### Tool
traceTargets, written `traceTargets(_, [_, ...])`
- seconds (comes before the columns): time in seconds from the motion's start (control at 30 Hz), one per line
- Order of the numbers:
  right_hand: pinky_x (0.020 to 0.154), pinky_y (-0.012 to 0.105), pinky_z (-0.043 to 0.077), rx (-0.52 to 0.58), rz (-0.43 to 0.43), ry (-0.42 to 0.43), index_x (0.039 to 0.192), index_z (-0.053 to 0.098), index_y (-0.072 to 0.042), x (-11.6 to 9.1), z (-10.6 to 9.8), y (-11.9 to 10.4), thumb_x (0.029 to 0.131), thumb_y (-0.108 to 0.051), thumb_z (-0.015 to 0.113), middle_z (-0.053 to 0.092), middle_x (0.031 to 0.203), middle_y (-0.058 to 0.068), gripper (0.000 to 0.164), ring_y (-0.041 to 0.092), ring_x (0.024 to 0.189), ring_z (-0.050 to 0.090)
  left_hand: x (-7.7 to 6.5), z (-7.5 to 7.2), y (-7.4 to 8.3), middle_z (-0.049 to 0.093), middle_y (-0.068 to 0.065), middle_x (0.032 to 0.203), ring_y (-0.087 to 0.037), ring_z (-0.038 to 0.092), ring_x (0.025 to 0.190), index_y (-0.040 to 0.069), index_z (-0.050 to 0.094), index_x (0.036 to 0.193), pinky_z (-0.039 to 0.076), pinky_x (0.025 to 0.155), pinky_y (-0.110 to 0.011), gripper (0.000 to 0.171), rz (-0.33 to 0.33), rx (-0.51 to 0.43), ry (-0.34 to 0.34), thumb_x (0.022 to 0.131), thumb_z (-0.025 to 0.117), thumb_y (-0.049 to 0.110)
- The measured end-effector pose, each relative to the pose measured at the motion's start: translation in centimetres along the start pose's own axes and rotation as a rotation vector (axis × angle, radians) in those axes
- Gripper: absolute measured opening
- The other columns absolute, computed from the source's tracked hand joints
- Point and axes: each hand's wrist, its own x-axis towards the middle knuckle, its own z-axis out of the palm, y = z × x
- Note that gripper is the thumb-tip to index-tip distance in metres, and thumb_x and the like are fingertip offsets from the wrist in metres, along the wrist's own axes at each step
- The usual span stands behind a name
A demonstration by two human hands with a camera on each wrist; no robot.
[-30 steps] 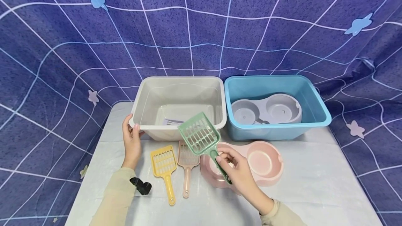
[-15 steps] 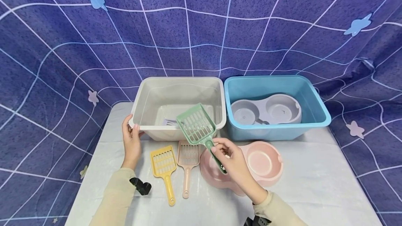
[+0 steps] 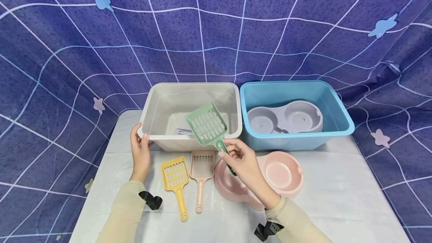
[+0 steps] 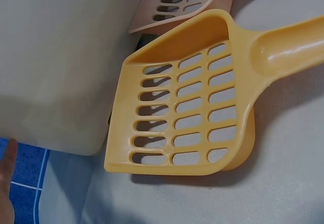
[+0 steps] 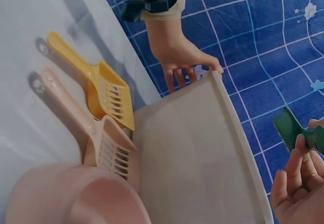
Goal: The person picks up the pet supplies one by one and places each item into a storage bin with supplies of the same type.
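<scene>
My right hand (image 3: 241, 160) pinches the handle of a green slotted litter scoop (image 3: 208, 123), whose head overlaps the front rim and inside of a beige litter box (image 3: 189, 142) in the head view. At that box's front left corner, my left hand (image 3: 140, 153) grips the rim, thumb at the front. In the right wrist view the green scoop (image 5: 287, 129) appears edge-on between thumb and fingers, above the rim. A yellow scoop (image 3: 175, 173) and a pink scoop (image 3: 201, 166) lie on the table before the box. Purple slotted tines (image 3: 182, 131) show inside the box, partly hidden.
A blue litter box (image 3: 297, 141) stands right beside the beige one, with a grey double pet bowl (image 3: 281, 117) in it. A pink double bowl (image 3: 290, 190) sits on the table (image 3: 351, 205), partly under my right forearm. Behind hangs a blue grid-patterned curtain (image 3: 216, 29).
My right hand has carried the green scoop up and leftward, farther over the beige box. The left hand keeps its hold on the corner.
</scene>
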Motion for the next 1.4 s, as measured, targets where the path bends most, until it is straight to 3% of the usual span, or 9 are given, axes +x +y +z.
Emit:
traceTargets(0.23, [0.065,0.018,0.046,0.004,0.006,-0.004,0.124,0.064,-0.003,1.0,0.4,-0.4,0.086,-0.005,0.076,0.064,0.089,0.008,0.04,0.015,0.074,0.054,0.0,-0.1,0.0,0.044,-0.009,0.134,-0.011,0.052,0.11,0.021,0.03,0.153,0.048,0.094,-0.037,0.047,0.001,0.002,-0.001,0.107,0.037,0.016])
traceTargets(0.63, [0.064,0.018,0.042,-0.003,-0.019,-0.011,0.127,0.065,-0.005,2.5,1.3,-1.1,0.087,-0.009,0.076,0.064,0.089,0.007,0.042,0.012,0.072,0.051,-0.1,-0.1,0.0,0.042,-0.011,0.141,-0.012,0.051,0.113,0.021,0.028,0.154,0.046,0.094,-0.035,0.047,-0.003,0.016,-0.012,0.108,0.036,0.018])
traceTargets(0.93, [0.062,0.018,0.04,-0.035,-0.047,-0.021,0.127,0.064,-0.003,3.8,1.9,-1.2,0.084,-0.007,0.079,0.066,0.091,0.009,0.046,0.018,0.073,0.049,-0.1,0.1,0.1,0.044,-0.006,0.133,-0.021,0.052,0.114,0.02,0.028,0.154,0.047,0.092,-0.034,0.047,-0.004,0.019,-0.005,0.108,0.036,0.017])
traceTargets(1.17, [0.06,0.017,0.039,-0.044,-0.036,-0.008,0.126,0.065,-0.004,5.0,2.1,-1.0,0.085,-0.007,0.077,0.065,0.09,0.007,0.043,0.014,0.072,0.05,-0.1,0.2,0.2,0.045,-0.007,0.129,-0.013,0.052,0.109,0.018,0.029,0.154,0.047,0.092,-0.034,0.047,-0.007,0.003,0.001,0.107,0.037,0.015])
traceTargets(1.4, [0.06,0.018,0.038,-0.051,-0.034,-0.006,0.125,0.065,-0.004,6.1,2.2,-1.0,0.086,-0.009,0.076,0.063,0.088,0.005,0.041,0.013,0.072,0.048,0.0,0.0,0.0,0.045,-0.005,0.131,-0.02,0.052,0.113,0.019,0.028,0.154,0.047,0.092,-0.034,0.047,-0.007,0.009,0.0,0.108,0.036,0.016])
